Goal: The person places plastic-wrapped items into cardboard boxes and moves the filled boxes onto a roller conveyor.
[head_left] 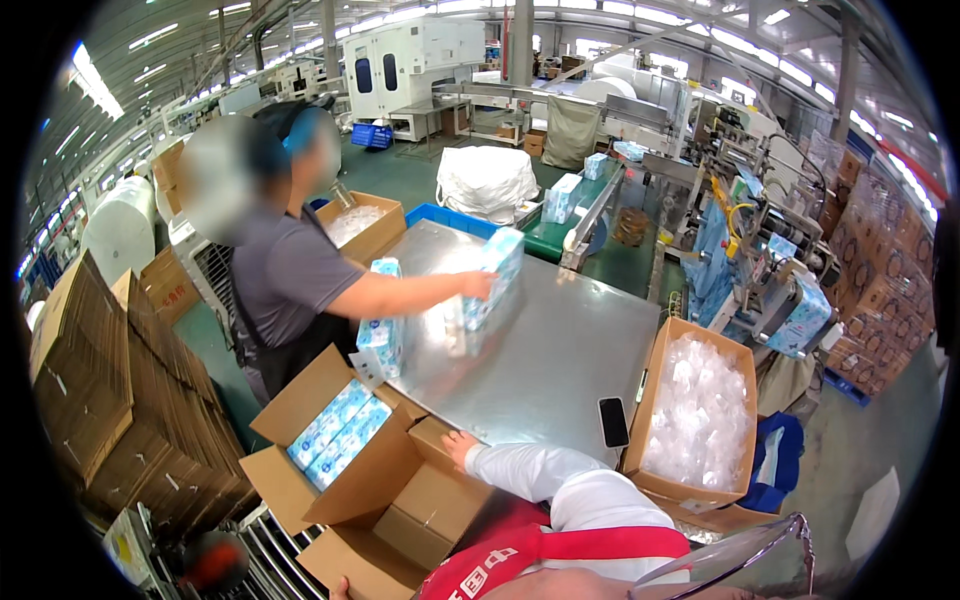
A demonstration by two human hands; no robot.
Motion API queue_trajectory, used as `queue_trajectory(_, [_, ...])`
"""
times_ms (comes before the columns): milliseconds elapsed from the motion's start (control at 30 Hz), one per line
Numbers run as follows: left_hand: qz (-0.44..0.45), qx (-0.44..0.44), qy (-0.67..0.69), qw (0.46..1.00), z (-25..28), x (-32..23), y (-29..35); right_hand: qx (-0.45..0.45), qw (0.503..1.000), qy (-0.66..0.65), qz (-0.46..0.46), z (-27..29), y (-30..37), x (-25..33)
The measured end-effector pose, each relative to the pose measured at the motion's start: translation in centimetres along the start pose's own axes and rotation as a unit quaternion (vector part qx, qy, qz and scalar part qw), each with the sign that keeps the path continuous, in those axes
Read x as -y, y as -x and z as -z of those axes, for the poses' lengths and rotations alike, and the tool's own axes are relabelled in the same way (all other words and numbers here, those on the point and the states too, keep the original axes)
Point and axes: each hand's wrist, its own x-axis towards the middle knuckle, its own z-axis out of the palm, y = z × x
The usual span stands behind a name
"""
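An open empty cardboard box (405, 510) stands in front of me at the lower left, its flaps folded out. My right hand (460, 449), at the end of a white sleeve, grips the box's far right edge beside the metal table. At the bottom edge of the view, only a few fingers of my left hand (340, 588) show, curled at the near side of the same box. Just beyond it, another open carton (280, 405) holds blue-and-white packs (340, 430) in rows.
Across the metal table (560, 350), a co-worker (290, 270) holds a blue-and-white pack (495, 270). A phone (613, 422) lies near a box of clear plastic (700, 410). Flattened cartons (120, 390) are stacked left. Rollers (270, 560) run below. A green conveyor (560, 230) carries packs.
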Motion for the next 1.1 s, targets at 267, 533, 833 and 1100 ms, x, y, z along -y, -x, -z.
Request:
queue_trajectory(267, [-0.214, -0.131, -0.178, 0.952, -7.2, -9.9, -6.6, -0.209, 0.971, -0.113, -0.014, -4.7, 6.0, -11.2])
queue_trajectory(533, [-0.221, -0.147, -0.279, 0.923, -14.9, -10.2, -13.7, -0.220, 0.957, -0.187, 0.005, -3.7, 7.2, -12.8])
queue_trajectory(833, [-0.212, -0.154, -0.342, 0.902, -20.1, -7.1, -17.0, -0.254, 0.946, -0.203, 0.013, -4.5, 6.9, -12.7])
queue_trajectory(1100, [-0.205, -0.198, -0.344, 0.895, -16.9, -2.9, -15.8, -0.242, 0.954, -0.177, 0.021, -3.9, 5.9, -11.9])
